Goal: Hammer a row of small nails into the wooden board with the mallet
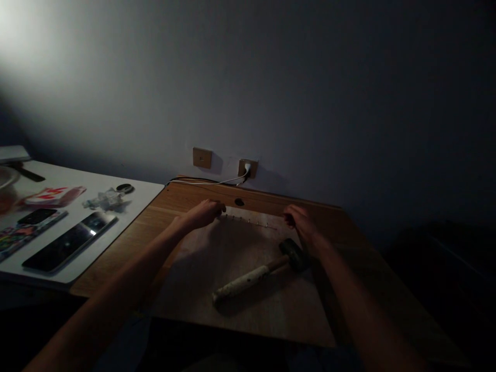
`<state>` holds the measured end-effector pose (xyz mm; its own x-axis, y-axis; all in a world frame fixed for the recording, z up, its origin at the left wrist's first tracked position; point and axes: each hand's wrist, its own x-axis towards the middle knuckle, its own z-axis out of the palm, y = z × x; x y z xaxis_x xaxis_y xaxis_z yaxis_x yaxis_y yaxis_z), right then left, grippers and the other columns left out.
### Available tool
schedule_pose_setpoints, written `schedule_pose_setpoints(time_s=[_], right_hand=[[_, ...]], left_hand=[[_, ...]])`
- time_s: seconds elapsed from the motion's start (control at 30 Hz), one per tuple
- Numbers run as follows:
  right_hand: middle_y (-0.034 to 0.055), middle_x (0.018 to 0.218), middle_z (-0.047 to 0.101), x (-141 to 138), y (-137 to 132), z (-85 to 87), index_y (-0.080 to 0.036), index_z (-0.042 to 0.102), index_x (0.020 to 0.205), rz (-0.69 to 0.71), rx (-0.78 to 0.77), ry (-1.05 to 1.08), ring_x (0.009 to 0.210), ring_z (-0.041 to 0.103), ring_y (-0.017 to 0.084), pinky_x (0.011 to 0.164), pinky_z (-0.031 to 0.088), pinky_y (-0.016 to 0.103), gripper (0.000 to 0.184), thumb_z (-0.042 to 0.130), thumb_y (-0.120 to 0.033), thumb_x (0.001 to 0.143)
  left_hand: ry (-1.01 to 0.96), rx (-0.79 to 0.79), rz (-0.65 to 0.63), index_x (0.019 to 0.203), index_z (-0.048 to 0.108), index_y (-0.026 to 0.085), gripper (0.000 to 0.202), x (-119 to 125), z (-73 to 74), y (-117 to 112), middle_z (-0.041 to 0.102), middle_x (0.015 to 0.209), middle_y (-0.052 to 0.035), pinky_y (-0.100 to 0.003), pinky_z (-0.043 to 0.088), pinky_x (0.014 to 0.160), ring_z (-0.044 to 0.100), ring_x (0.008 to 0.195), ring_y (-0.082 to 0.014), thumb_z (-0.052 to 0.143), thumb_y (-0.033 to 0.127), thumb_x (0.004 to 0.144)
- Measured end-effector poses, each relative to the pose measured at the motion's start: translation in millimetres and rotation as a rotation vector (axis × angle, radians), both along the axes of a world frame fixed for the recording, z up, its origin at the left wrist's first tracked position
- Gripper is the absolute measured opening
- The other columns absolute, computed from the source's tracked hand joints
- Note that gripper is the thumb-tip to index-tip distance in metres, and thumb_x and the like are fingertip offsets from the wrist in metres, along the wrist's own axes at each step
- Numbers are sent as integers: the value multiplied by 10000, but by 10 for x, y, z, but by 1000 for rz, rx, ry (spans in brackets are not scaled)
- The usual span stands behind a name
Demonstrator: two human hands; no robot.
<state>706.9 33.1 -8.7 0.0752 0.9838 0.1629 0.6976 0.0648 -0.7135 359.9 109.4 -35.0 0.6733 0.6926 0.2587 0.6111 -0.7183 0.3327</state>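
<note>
A thin wooden board (271,318) lies on the wooden desk, with a row of several small nails (249,221) standing along its far edge. At the row's left end is my left hand (208,211), its fingers closed; anything in them is too small and dark to make out. My right hand (297,217) is also closed, by the board's far right corner just past the row's right end. What it grips, if anything, is hidden. Between my forearms a hammer (248,279) rests on the board, its dark head to the right and its pale, wrapped-looking handle pointing toward the near left.
On the left stands a white table (132,206) with a phone (70,243), a red-and-white packet (56,196), crumpled clear plastic (106,200) and a small round object (124,188). Behind the wooden desk (155,222), cables run to a wall socket (251,168). The light is dim.
</note>
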Motion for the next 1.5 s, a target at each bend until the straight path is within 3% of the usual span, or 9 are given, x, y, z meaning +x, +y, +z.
schedule_pose_setpoints(time_s=[0.17, 0.33, 0.47, 0.67, 0.8, 0.97, 1.23, 1.33, 1.5], right_hand=[[50, 699, 643, -20, -31, 67, -234, 523, 743, 14, 14, 146, 643, 609, 180, 558, 483, 282, 300, 395, -460, 893], [48, 717, 655, -163, 103, -23, -231, 544, 721, 1, -62, -22, 712, 634, 190, 603, 473, 270, 286, 494, -448, 901], [91, 801, 704, -286, 134, -139, -213, 573, 669, 26, -139, -218, 866, 656, 228, 747, 460, 287, 208, 713, -320, 779], [45, 804, 686, -362, 146, -72, -211, 610, 782, 124, -136, -228, 812, 634, 184, 730, 430, 255, 68, 646, -158, 759], [-22, 665, 567, -315, 153, -22, -221, 554, 854, 113, -105, -69, 578, 523, 131, 567, 395, 226, 97, 509, -304, 834], [-106, 523, 350, -99, 115, -46, -244, 498, 820, 86, -162, 53, 390, 305, 98, 429, 292, 198, 183, 406, -401, 831], [47, 644, 642, -151, 381, -172, -219, 555, 573, 49, -217, -167, 742, 633, 203, 677, 436, 270, 258, 670, -365, 752], [53, 602, 622, -296, 450, -249, -225, 502, 500, 70, -255, -200, 748, 641, 215, 676, 423, 275, 317, 730, -323, 696], [-36, 489, 413, -337, 364, -115, -239, 451, 557, 140, -255, -56, 480, 427, 131, 516, 348, 250, 339, 551, -426, 822]], left_hand=[[-319, -67, 63, 907, 739, 157, 137, 67, 137, 12, 701, 879, -70, -249, 498, 731, 647, 781, -166, 640, 238, 859], [-929, -653, 183, 903, 677, 118, 252, 161, 98, -12, 624, 754, -58, -226, 478, 612, 573, 653, -126, 640, 357, 836], [-1028, -874, 270, 808, 620, 146, 188, 156, -8, -42, 540, 664, -22, -204, 401, 499, 473, 548, -103, 546, 318, 823], [-378, -424, 269, 896, 694, 169, 259, 170, -39, -131, 587, 649, 2, -218, 383, 556, 542, 596, -135, 606, 399, 818], [12, -81, 111, 988, 715, 199, 193, 217, -30, -189, 723, 885, -56, -254, 458, 705, 653, 790, -187, 589, 271, 861], [132, 33, 96, 1007, 710, 196, 235, 221, 0, -205, 740, 1028, -97, -283, 484, 764, 679, 870, -215, 494, 199, 915], [2, 15, 138, 845, 647, 200, 191, 258, 95, -156, 692, 908, -76, -272, 438, 679, 623, 760, -187, 516, 315, 924], [-354, -169, 260, 757, 575, 196, 216, 352, 109, -85, 604, 740, -34, -255, 399, 606, 552, 664, -159, 488, 346, 886], [-987, -916, 304, 740, 472, 201, 157, 387, 100, -64, 458, 619, 15, -216, 222, 415, 282, 436, -89, 415, 336, 797]])
